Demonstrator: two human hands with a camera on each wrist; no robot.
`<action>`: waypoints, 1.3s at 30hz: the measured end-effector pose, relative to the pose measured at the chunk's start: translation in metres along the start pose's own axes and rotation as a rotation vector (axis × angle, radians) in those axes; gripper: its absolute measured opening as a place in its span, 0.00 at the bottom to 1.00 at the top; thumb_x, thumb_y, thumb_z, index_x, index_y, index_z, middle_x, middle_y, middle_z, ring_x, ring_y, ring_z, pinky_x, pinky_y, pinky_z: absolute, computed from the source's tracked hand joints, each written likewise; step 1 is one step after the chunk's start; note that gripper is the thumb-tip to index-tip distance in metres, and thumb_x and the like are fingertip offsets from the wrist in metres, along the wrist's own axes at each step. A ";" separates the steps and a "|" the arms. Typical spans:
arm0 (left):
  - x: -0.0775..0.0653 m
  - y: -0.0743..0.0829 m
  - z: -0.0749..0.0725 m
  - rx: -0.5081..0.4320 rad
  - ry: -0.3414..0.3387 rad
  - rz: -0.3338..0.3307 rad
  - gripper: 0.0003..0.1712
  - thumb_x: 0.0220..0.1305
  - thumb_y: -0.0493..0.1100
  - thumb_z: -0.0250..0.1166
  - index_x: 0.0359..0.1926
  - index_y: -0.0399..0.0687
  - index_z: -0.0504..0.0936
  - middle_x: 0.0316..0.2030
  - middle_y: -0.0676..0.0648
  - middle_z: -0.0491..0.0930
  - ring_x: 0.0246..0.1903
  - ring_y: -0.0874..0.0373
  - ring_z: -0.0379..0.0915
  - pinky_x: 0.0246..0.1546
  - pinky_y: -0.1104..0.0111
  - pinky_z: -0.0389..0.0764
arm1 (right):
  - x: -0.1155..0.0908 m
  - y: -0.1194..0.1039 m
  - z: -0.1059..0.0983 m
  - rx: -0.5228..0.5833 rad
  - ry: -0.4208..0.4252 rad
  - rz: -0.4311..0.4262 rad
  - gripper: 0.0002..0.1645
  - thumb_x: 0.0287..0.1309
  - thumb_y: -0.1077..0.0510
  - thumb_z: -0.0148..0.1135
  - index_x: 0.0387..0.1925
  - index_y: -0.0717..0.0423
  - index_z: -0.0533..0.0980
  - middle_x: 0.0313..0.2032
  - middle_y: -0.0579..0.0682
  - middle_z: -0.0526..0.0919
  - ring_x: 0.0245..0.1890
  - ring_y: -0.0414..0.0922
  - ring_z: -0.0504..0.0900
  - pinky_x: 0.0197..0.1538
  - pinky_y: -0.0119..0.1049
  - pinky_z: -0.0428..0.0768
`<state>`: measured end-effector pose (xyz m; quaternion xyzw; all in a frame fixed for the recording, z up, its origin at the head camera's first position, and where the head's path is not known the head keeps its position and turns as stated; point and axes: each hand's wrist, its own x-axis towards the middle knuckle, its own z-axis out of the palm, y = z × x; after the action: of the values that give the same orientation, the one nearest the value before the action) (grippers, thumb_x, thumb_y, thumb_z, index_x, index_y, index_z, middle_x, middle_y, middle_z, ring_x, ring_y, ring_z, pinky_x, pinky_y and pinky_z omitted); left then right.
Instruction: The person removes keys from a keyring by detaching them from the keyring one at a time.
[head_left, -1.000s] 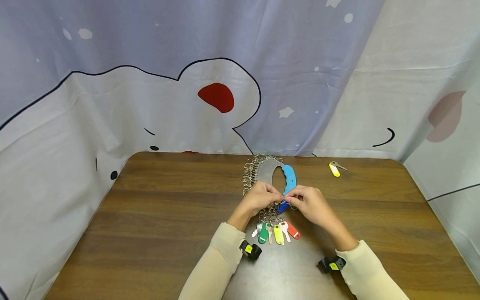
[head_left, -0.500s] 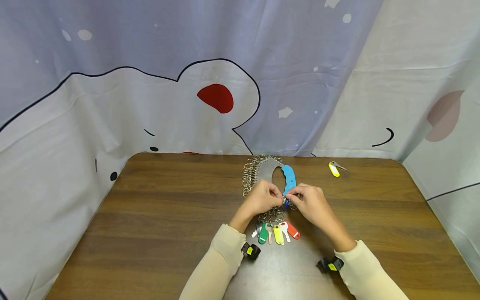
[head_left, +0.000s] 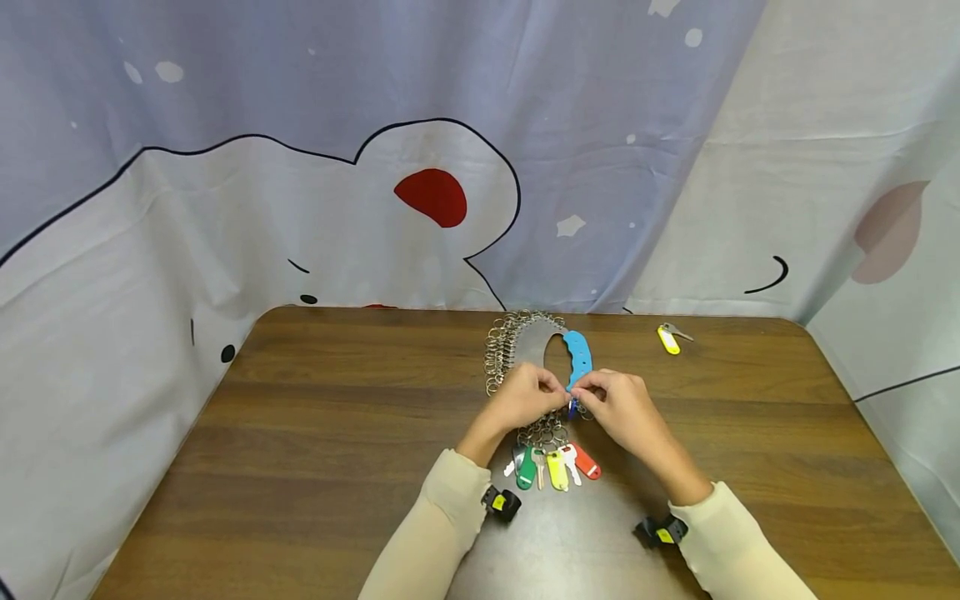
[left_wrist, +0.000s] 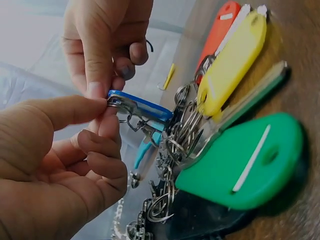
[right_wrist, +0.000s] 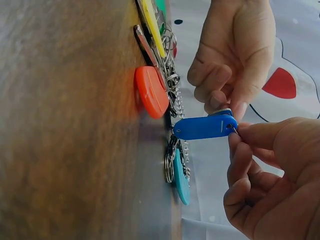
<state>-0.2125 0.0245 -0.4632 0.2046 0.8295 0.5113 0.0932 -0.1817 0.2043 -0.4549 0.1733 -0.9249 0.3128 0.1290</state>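
My left hand (head_left: 525,398) and right hand (head_left: 617,406) meet over the lower end of a curved grey metal plate (head_left: 532,340) with a light-blue grip (head_left: 579,357). Between thumb and finger, the right hand pinches the small metal ring (right_wrist: 234,129) through the hole of a blue key tag (right_wrist: 202,128). The left thumb and finger pinch the same metal ring area (left_wrist: 116,102), partly hidden by the fingertips. Below the fingers hangs the tag, edge-on in the head view. Green (left_wrist: 245,165), yellow (left_wrist: 235,65) and red (right_wrist: 152,92) key tags with keys lie just nearer me.
Many small metal rings (head_left: 495,354) line the plate's outer edge. A yellow key tag (head_left: 668,340) with a key lies alone at the back right of the wooden table (head_left: 337,433). A patterned curtain (head_left: 300,217) hangs behind the table.
The blue tag has turned from slanting broadside to nearly edge-on beneath the fingers. My left hand has shifted slightly right; the right hand barely moves, and both keep pinching.
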 end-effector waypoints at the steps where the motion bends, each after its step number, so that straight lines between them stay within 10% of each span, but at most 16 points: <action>1: 0.000 -0.001 0.001 -0.010 -0.005 0.005 0.06 0.55 0.37 0.67 0.25 0.40 0.87 0.22 0.48 0.84 0.21 0.66 0.70 0.21 0.76 0.71 | 0.000 0.000 0.000 0.007 -0.004 -0.002 0.03 0.56 0.58 0.68 0.28 0.51 0.85 0.26 0.45 0.86 0.22 0.38 0.76 0.25 0.36 0.77; 12: 0.000 -0.001 -0.001 0.053 -0.053 0.104 0.05 0.53 0.34 0.69 0.22 0.43 0.85 0.19 0.50 0.82 0.19 0.67 0.68 0.20 0.77 0.69 | 0.001 0.002 0.002 0.043 -0.005 0.010 0.04 0.54 0.59 0.69 0.26 0.50 0.82 0.21 0.43 0.81 0.19 0.38 0.73 0.22 0.35 0.74; 28: 0.000 0.000 0.004 -0.100 -0.021 -0.019 0.04 0.55 0.32 0.66 0.26 0.34 0.85 0.23 0.44 0.82 0.21 0.64 0.70 0.23 0.74 0.71 | 0.000 0.000 0.004 0.036 0.019 0.001 0.03 0.54 0.60 0.69 0.27 0.51 0.82 0.24 0.44 0.82 0.21 0.39 0.74 0.24 0.36 0.74; 39: 0.000 0.001 0.005 0.034 0.013 0.022 0.03 0.49 0.34 0.66 0.23 0.42 0.85 0.20 0.50 0.81 0.20 0.67 0.70 0.23 0.77 0.72 | 0.000 0.001 0.006 0.017 0.038 0.014 0.03 0.55 0.61 0.68 0.27 0.51 0.82 0.24 0.45 0.83 0.22 0.39 0.76 0.26 0.37 0.77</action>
<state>-0.2110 0.0289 -0.4644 0.2120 0.8364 0.4993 0.0788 -0.1829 0.2013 -0.4595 0.1619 -0.9208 0.3250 0.1426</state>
